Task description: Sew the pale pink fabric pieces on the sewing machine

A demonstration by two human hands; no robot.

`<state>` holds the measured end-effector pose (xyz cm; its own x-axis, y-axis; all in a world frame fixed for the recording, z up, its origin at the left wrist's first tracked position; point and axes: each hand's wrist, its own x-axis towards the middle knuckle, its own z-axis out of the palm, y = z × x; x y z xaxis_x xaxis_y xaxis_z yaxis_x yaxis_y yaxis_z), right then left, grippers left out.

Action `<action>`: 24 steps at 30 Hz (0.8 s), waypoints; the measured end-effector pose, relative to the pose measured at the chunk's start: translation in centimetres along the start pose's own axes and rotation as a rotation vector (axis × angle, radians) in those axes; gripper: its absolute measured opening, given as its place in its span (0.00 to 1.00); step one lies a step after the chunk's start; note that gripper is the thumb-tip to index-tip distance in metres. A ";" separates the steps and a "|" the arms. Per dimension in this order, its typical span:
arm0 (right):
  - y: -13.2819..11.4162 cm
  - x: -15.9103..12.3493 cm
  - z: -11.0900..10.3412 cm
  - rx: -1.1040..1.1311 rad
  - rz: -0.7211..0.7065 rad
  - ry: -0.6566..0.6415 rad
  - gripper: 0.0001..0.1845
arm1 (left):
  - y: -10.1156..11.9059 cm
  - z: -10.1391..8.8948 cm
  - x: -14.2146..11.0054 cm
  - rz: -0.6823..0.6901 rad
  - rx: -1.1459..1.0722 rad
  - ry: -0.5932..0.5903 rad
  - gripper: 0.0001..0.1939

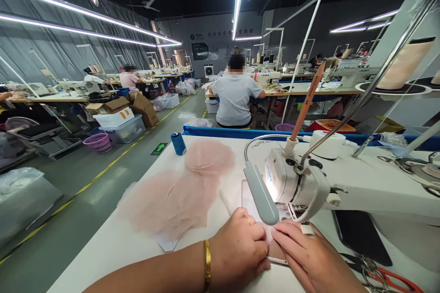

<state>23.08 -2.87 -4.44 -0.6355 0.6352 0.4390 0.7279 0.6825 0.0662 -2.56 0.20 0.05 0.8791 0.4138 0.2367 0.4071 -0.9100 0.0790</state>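
Pinkish fabric (277,252) shows between left hand (240,242) and right hand (311,252) near the sewing machine (357,185); either grip's closure I cannot tell.

Fingers (288,233) partly hide the pinkish fabric (276,250) (its outline unclear).

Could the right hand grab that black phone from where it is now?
Probably yes. The black phone lies on the table beside the right hand, with nothing visibly standing between them, though that hand's fingers would first have to leave the pink fabric.
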 end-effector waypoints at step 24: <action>0.4 -0.2 2.8 -0.145 0.199 0.071 0.23 | -2.3 2.3 1.7 -0.186 -0.004 0.125 0.08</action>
<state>22.78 -1.73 -7.05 -0.4596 0.7215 0.5179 0.8697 0.4838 0.0979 -1.44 3.11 -1.91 0.7514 0.5681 0.3357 0.5581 -0.8185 0.1359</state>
